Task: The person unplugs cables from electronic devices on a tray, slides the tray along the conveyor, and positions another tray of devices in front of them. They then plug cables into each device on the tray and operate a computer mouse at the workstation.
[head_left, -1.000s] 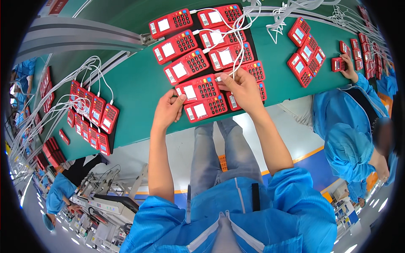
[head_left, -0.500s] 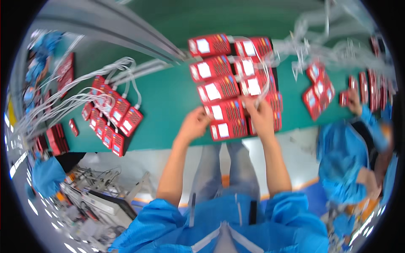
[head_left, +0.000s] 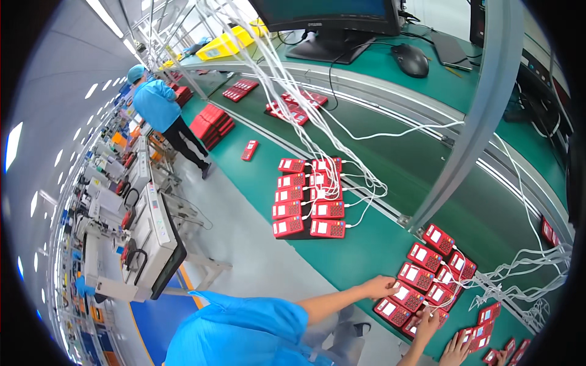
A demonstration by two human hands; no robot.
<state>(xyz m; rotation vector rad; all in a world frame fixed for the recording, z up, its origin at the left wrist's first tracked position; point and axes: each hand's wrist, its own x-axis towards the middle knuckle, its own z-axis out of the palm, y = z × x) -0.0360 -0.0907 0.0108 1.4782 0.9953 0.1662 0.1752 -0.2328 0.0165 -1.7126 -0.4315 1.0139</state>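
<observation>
Red card payment terminals (head_left: 417, 276) with white screens and dark keypads lie in two columns at the lower right of the green bench. White cables (head_left: 459, 282) run to several of them. My left hand (head_left: 379, 287) is at the left edge of this group, beside a terminal (head_left: 407, 295), fingers curled together; anything inside them is hidden. Nearer the front, my right hand (head_left: 426, 326) has its fingertips pinched on a white cable plug (head_left: 429, 312) at the end of a terminal. The hand partly covers the front terminals.
Another group of cabled terminals (head_left: 328, 210) sits left on the bench, with a lone terminal (head_left: 249, 150) beyond. A co-worker's hand (head_left: 455, 350) touches terminals at lower right. A metal post (head_left: 467, 122) rises behind; a monitor (head_left: 329, 15) and mouse (head_left: 409, 60) occupy the shelf. Another person (head_left: 155, 104) stands far left.
The view has swung to the left, bringing the shelf and far bench into sight. Both my hands remain at the same group of terminals, the right one still by a cable end.
</observation>
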